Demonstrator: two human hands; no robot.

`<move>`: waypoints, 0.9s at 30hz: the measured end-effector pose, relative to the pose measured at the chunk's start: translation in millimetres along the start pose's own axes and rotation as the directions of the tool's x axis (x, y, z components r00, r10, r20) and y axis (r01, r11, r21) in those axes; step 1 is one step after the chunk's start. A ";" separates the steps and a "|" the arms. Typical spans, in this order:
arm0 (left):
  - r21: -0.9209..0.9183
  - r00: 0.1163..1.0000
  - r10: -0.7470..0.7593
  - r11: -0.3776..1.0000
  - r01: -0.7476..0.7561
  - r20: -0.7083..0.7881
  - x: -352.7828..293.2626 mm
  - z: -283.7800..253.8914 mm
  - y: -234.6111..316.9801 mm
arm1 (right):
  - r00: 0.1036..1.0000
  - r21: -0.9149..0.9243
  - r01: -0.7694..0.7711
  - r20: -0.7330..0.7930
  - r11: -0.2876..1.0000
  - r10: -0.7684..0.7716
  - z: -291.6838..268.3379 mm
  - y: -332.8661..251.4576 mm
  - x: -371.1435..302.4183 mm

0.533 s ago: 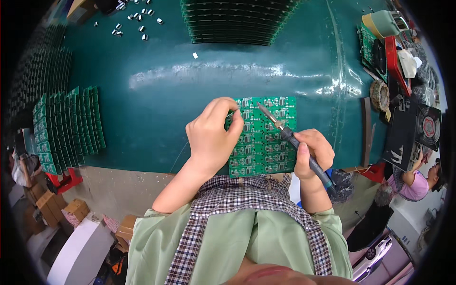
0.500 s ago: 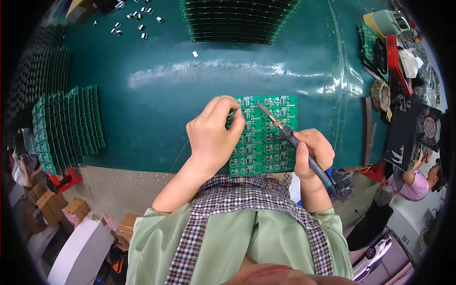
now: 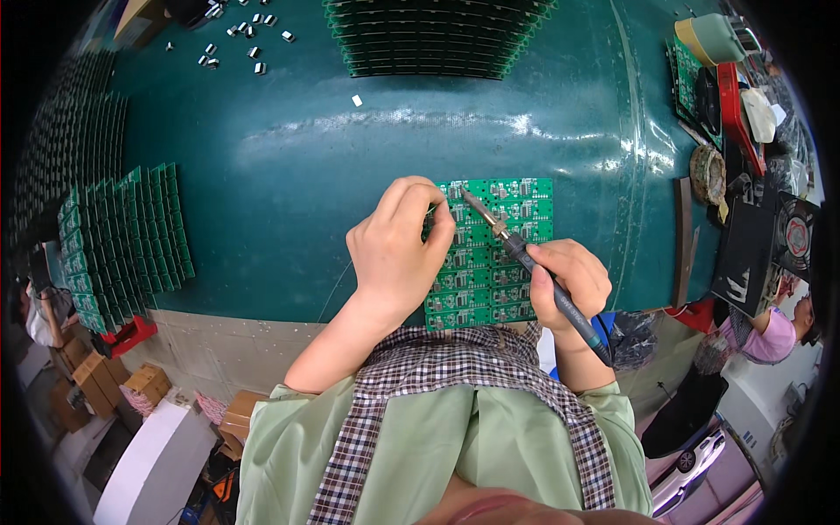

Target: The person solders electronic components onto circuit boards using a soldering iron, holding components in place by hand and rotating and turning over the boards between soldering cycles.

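Note:
A green panel of small circuit boards [image 3: 464,297] lies flat on the table in front of me. My right hand [image 3: 573,284] grips a soldering iron [image 3: 518,249] by its dark handle. The iron slants up and left, its tip at the top row of the panel; whether it touches cannot be made out. Over the panel's upper left edge, my left hand [image 3: 394,245] is closed in a pinch. A thin solder wire [image 3: 337,293] trails down from it; the wire's end at the fingertips is hidden.
Stacked circuit boards stand at the left [image 3: 127,241] and far middle [image 3: 437,39]. Small metal parts [image 3: 254,52] lie scattered at the far left. At the right are a tape roll [image 3: 707,172], a red tray [image 3: 733,105], a jug [image 3: 713,39] and a fan [image 3: 796,236]. Another person [image 3: 770,332] is beyond.
The iron's tip has shifted left along the top row, closer to my left fingertips. My right hand has moved slightly left with it. My left hand keeps its pinch.

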State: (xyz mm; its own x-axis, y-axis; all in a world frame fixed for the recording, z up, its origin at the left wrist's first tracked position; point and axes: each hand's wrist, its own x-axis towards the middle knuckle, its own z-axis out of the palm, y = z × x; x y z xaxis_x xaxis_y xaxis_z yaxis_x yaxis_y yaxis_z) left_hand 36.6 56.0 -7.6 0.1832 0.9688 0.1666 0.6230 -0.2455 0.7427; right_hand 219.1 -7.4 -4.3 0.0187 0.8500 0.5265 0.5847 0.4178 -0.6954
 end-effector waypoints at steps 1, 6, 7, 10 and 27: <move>0.005 1.000 0.008 1.000 -0.008 -0.002 0.3 0.5 -0.4 | 1.000 -0.002 0.012 0.000 1.000 -0.012 0.3 0.4 -0.1; 0.031 1.000 0.020 0.999 -0.020 -0.006 0.3 2.8 0.0 | 0.998 -0.021 0.056 0.007 0.998 -0.055 0.7 1.8 -0.6; 0.034 1.000 0.019 0.999 -0.019 0.002 0.2 3.0 0.2 | 0.998 -0.023 0.060 0.006 0.998 -0.060 0.9 1.5 -0.4; 0.047 0.999 0.050 0.998 -0.051 0.006 -0.1 4.4 -2.7 | 0.998 -0.029 0.059 0.009 0.998 -0.059 0.2 1.4 -1.6; -0.148 0.995 -0.039 0.988 0.052 0.088 1.3 -0.7 -3.6 | 0.996 -0.023 0.085 -0.020 0.996 -0.085 -2.3 -1.3 -5.4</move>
State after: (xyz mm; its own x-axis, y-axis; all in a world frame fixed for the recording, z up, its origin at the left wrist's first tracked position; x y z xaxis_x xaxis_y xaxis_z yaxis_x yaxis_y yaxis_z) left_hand 34.1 58.1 -9.6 0.2250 0.9711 0.0797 0.5125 -0.1875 0.8379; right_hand 220.1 -13.4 -5.1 -0.0150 0.8046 0.5936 0.6023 0.4812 -0.6369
